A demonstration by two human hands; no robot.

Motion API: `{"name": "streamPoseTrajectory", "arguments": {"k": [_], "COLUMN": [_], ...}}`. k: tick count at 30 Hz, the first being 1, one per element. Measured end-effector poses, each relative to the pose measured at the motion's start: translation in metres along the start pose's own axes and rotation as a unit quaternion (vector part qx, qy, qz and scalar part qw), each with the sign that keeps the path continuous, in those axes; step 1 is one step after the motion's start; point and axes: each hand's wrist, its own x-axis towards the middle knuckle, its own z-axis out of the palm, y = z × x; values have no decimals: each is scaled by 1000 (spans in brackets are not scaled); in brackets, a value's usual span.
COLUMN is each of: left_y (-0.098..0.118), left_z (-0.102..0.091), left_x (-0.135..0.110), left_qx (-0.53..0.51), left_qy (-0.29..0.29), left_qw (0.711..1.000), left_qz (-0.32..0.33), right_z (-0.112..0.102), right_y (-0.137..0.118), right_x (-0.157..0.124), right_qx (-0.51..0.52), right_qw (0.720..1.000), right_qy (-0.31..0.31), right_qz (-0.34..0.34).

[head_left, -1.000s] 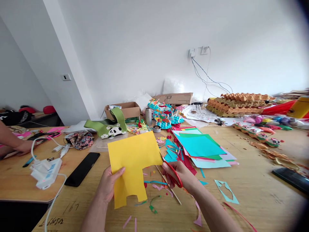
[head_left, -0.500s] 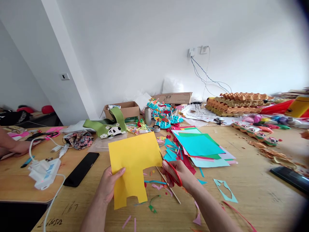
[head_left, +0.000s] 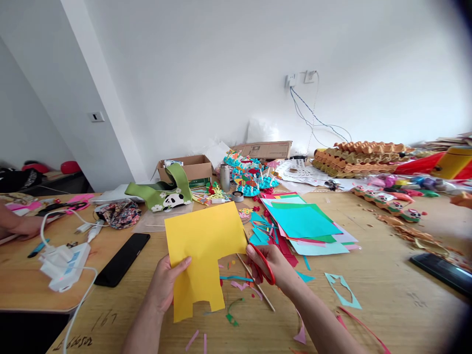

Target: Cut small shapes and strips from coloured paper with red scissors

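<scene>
My left hand (head_left: 165, 282) pinches the lower left part of a yellow paper sheet (head_left: 202, 248), thumb on its front, and holds it up over the wooden table (head_left: 387, 300). The sheet has notches cut out of its lower corners. My right hand (head_left: 275, 268) grips red-handled scissors (head_left: 262, 263), whose blades meet the sheet's right edge. A thin wooden stick (head_left: 256, 282) lies on the table under that hand, among small paper scraps.
A stack of coloured paper (head_left: 306, 223) lies right of the sheet. A black phone (head_left: 123, 251), a white power strip (head_left: 62, 263), a green panda bag (head_left: 162, 191), cardboard boxes and egg trays (head_left: 365, 157) are around. Another person's hand (head_left: 22, 226) rests at far left.
The view has shifted slightly. My hands, the yellow sheet and the scissors stay almost where they were.
</scene>
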Motion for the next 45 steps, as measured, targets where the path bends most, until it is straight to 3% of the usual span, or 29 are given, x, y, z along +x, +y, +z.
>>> {"name": "streamPoseTrajectory", "arguments": {"k": [14,39,45], "left_y": [0,-2,-1], "left_z": [-1,-4,-5], "left_x": [0,2,3], "left_qx": [-13,-12,-12], "left_qy": [-33,-15,7], "left_qw": [999,1000,1000], "left_qz": [2,13,1], "right_z": [1,-1,-1], "right_y": [4,9,2], "right_x": [3,7,-1], "right_qx": [-1,16,86], "right_qw": [1000,1000,996], "right_qy": [4,15,-28], "right_qz": [-9,-22,-27]}}
